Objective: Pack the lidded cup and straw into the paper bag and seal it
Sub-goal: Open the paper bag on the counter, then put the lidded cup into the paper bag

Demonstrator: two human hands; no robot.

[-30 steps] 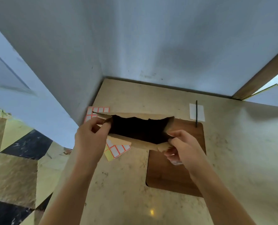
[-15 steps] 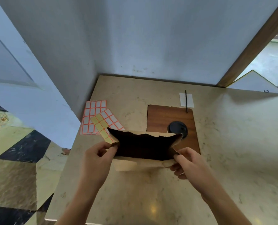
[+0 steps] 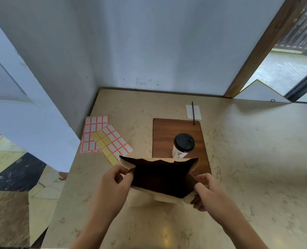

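We pinch the paper bag (image 3: pixel 159 178) open, left hand (image 3: pixel 113 191) and right hand (image 3: pixel 210 194) gripping opposite rims, near the lidded cup (image 3: pixel 183 145).

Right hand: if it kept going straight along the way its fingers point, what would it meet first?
The right hand points up-left into the paper bag it already pinches, so the bag's right wall comes first; depth beyond is unclear.

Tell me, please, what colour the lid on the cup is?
Black: the lid caps a white cup on the wooden board, seen in the head view.
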